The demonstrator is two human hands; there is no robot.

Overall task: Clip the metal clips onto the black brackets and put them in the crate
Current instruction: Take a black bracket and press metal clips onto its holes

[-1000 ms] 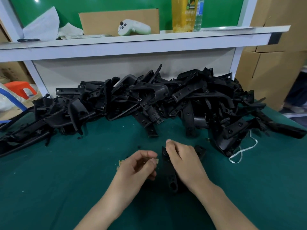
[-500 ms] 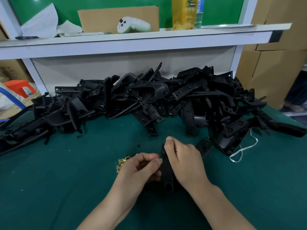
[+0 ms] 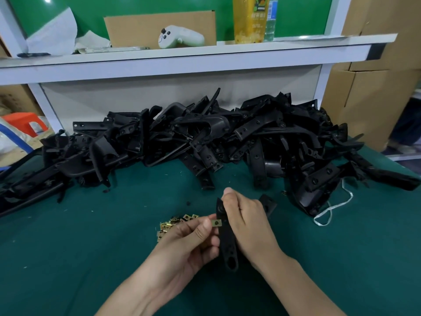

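Pinching metal clip [image 3: 216, 223] between thumb and forefinger of my left grip [image 3: 182, 242], clip touching black bracket [image 3: 229, 247] at left edge, likely to slide on sideways. Right grip [image 3: 248, 224] curls round bracket's far end, steadying it above counter [image 3: 91, 258]. Loose clips [image 3: 173, 224] just beside left grip, within easy reach. Bracket heap [image 3: 227, 137] behind. Crate not visible.

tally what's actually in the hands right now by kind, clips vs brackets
metal clip: 1, pinched by the left hand
black bracket: 1, held by the right hand
total: 2
Loose clips and the bracket pile are too jumbled to count.
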